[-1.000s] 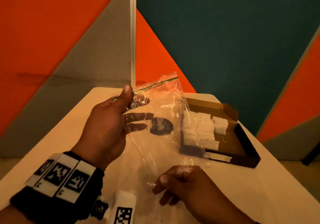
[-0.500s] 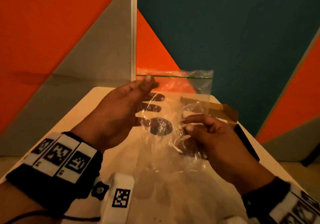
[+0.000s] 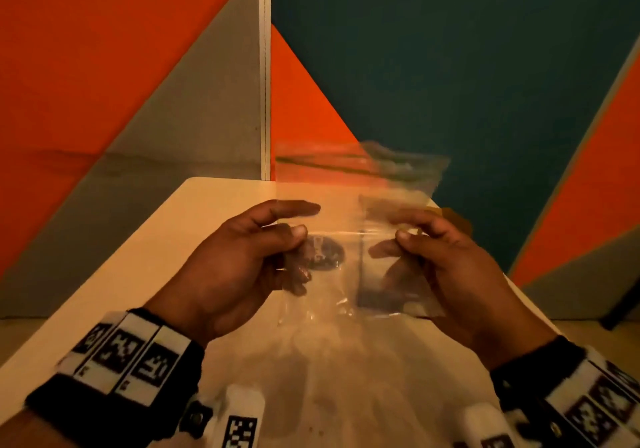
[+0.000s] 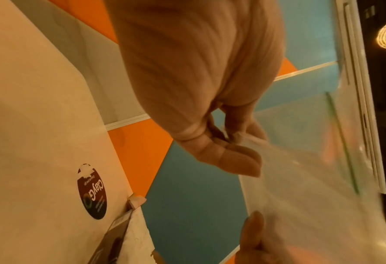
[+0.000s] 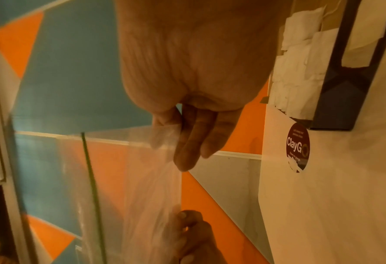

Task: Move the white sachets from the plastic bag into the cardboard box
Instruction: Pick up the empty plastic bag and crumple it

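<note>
A clear plastic bag (image 3: 349, 274) with a green zip line hangs in the air over the table, and I see nothing inside it. My left hand (image 3: 301, 225) pinches its left edge; my right hand (image 3: 405, 229) pinches its right edge. The bag's top is blurred. The left wrist view has the left fingers (image 4: 232, 142) nipping the film of the bag (image 4: 311, 160). In the right wrist view the right fingers (image 5: 187, 146) hold the bag (image 5: 124, 169). The cardboard box (image 5: 350, 80) lies behind, with several white sachets (image 5: 300, 53) in it. In the head view only the box's flap (image 3: 453, 219) shows.
The pale table (image 3: 207, 239) carries a round dark ClayGo sticker (image 3: 323, 251) under the bag. Orange, grey and teal wall panels (image 3: 450, 66) stand close behind the table's far edge. The box sits at the table's far right.
Both hands slid down from the bag's upper part to its side edges and pulled it flat between them. The bag sank lower and now covers most of the box.
</note>
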